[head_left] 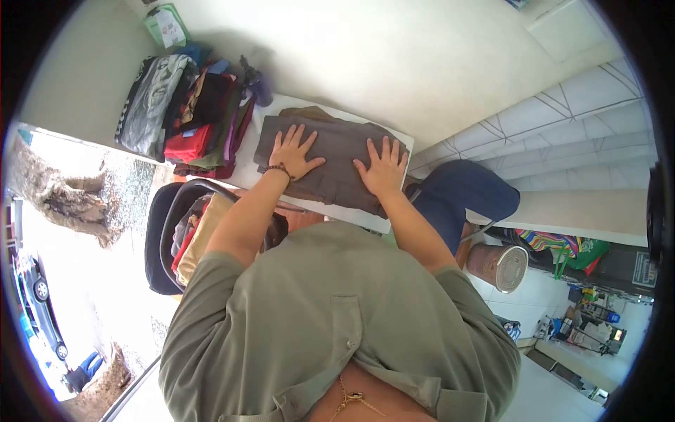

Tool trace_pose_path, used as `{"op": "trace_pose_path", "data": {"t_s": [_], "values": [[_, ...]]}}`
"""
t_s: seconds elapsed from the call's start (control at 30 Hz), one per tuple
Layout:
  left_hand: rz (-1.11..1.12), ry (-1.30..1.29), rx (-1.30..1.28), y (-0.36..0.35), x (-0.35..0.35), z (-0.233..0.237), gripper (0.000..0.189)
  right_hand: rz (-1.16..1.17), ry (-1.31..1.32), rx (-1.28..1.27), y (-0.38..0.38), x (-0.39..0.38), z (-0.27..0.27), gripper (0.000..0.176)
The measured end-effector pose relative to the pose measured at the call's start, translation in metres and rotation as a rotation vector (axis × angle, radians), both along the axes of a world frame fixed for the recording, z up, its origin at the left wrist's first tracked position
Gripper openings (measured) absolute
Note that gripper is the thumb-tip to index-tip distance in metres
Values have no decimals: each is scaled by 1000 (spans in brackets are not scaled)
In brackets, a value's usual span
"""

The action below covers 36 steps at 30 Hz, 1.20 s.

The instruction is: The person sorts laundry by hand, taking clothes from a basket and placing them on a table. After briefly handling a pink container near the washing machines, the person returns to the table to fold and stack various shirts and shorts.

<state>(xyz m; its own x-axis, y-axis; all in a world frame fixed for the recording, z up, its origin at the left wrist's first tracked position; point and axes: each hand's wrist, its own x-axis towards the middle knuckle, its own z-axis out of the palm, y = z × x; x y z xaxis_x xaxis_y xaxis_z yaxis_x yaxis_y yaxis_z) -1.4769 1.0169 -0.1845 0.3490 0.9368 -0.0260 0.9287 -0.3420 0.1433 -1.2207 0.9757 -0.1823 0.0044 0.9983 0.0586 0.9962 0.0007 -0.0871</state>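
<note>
A dark grey folded garment (334, 158) lies on a white table (246, 158), with a brown cloth (307, 112) showing past its far edge. Flat on the garment's left part rests my left hand (292, 156), fingers spread, a dark beaded bracelet at the wrist. My right hand (383, 167) presses on the garment's right part, its fingers also spread. Neither hand grips the cloth. Left of the garment, folded clothes (200, 116) are piled in several colours.
A dark purple bottle (261, 90) stands behind the pile. Left below the table is a black-rimmed basket (163, 239) of clothes. Dark blue cloth (467, 190) hangs over something at the right, near a brown cylindrical container (485, 264). A wall borders the table's far side.
</note>
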Motion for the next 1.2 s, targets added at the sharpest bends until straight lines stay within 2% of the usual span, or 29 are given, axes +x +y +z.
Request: {"op": "trace_pose_path", "data": {"t_s": [0.07, 0.1, 0.2, 0.33, 0.4, 0.47, 0.5, 0.63, 0.77, 0.9, 1.0, 1.1, 1.2], "values": [[94, 124, -84, -2, 18, 16, 76, -68, -35, -104, 7, -6, 5, 68], [110, 58, -7, -10, 26, 20, 75, -67, -112, -166, 11, -12, 17, 68], [-38, -192, 210, -43, 44, 30, 75, 150, 58, 64, -8, -25, 52, 68], [74, -232, 51, -53, 41, -1, 78, 146, 64, 18, -16, -9, 4, 64], [92, -185, 24, -54, 40, 6, 82, 136, 18, -12, -10, -11, 16, 63], [34, -265, 79, -62, 35, 12, 82, 148, -64, -1, 4, -9, 32, 64], [8, -303, 104, -70, 32, 13, 82, 233, -2, 161, 8, -4, 32, 65], [-21, -345, 36, -103, 21, -2, 76, 287, 3, 38, 17, 7, 6, 63], [66, -497, -54, -129, 1, 22, 72, 216, 19, -16, 20, 4, 1, 64], [274, -329, 151, -177, -20, 70, 69, 500, 207, 133, -8, -4, 33, 65], [451, -209, 211, -214, -38, 92, 72, 543, 153, 0, -30, -10, 4, 66], [580, -37, 169, -252, -73, 82, 78, 424, 120, 14, -35, -16, 2, 67], [462, 98, 67, -283, -116, 84, 84, 369, 156, 96, -60, -39, 7, 66]]}}
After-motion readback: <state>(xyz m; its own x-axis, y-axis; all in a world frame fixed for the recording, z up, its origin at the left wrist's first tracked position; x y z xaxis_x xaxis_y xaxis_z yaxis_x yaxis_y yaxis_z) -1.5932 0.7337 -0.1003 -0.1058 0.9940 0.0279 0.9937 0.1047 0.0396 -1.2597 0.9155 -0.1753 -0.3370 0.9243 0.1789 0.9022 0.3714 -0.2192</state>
